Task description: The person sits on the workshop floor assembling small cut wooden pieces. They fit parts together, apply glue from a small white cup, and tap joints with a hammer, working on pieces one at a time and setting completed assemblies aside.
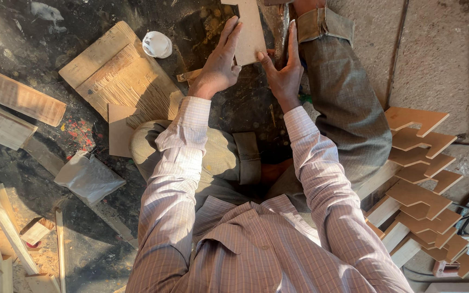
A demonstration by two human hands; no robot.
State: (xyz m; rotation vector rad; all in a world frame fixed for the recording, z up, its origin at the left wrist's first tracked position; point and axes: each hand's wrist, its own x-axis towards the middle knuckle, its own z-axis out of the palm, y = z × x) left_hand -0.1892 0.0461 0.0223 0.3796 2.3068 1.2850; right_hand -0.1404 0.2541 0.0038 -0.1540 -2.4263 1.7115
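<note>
Pale cut board piece [248, 30] stands pinched between both hands: left hand [219, 61] fingers lie flat along its left edge, right hand [284, 68] fingers press its lower right corner, steadying it upright. Right of the fingers lies a stack of notched cutouts [422, 184]; left, a worn plank [118, 73].

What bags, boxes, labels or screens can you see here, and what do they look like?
Grey plastic bag: on the dark floor left of the person's knee, crumpled, lumpy, dusty grey.
White round lid or tub: on the floor by the ribbed wooden board, small and white; which it is cannot be told.
No labels, signs or screens.
</note>
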